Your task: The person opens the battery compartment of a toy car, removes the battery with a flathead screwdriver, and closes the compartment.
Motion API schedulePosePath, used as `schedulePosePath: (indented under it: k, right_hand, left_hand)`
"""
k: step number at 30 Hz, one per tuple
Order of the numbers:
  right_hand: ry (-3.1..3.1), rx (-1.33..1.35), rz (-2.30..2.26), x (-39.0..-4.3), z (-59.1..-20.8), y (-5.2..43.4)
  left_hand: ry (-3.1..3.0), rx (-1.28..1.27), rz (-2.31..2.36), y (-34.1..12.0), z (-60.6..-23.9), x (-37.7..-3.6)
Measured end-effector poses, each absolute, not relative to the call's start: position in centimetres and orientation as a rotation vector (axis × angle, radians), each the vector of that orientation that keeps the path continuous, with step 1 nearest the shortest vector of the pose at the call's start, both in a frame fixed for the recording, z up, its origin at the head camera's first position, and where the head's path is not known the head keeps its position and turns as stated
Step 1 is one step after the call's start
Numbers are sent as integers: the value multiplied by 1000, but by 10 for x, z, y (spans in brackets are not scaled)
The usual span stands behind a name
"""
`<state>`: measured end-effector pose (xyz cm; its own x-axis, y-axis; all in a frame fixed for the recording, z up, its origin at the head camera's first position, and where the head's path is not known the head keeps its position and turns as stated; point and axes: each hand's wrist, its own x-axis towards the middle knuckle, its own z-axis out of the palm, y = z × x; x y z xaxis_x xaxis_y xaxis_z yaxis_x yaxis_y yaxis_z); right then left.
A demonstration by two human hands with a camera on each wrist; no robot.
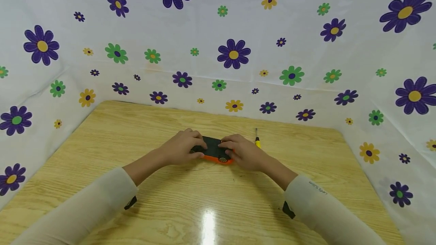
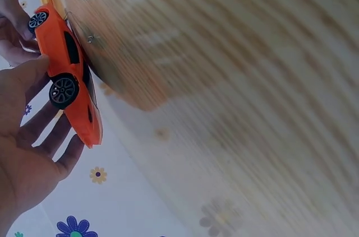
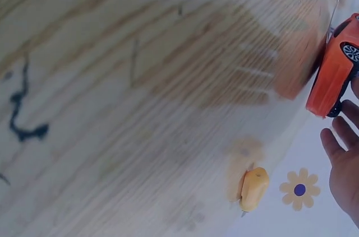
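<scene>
An orange toy car [image 1: 212, 148] lies upside down on the table, its black underside facing up. My left hand [image 1: 184, 147] grips its left end, with the thumb along the near side. In the left wrist view, the thumb of this hand [image 2: 36, 130] lies against the orange side [image 2: 53, 43] by a black wheel, and the other fingers reach past the far side. My right hand [image 1: 245, 152] holds the right end, fingertips on the underside. In the right wrist view, several fingers of that hand [image 3: 348, 164] are spread beside the car [image 3: 335, 74].
A screwdriver [image 1: 257, 141] with a yellow handle lies just beyond my right hand, shaft pointing away. A small shiny metal bit [image 2: 90, 39] shows beside the car in the left wrist view. The wooden table [image 1: 299, 184] is bounded by a flower-patterned sheet [image 1: 204, 22].
</scene>
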<state>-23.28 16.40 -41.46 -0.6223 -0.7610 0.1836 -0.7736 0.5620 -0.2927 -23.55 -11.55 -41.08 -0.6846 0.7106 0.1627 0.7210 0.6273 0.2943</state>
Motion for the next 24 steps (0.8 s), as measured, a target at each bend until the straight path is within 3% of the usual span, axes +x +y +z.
schedulePosePath:
  k: [12, 24]
  right_hand:
    - [-2666, 1434, 415, -224, -416, 161]
    - [-2633, 1237, 260, -191, -421, 134]
  left_hand:
    - [-2726, -1417, -594, -125, -410, -246]
    - [-2800, -1562, -704, -127, -407, -262]
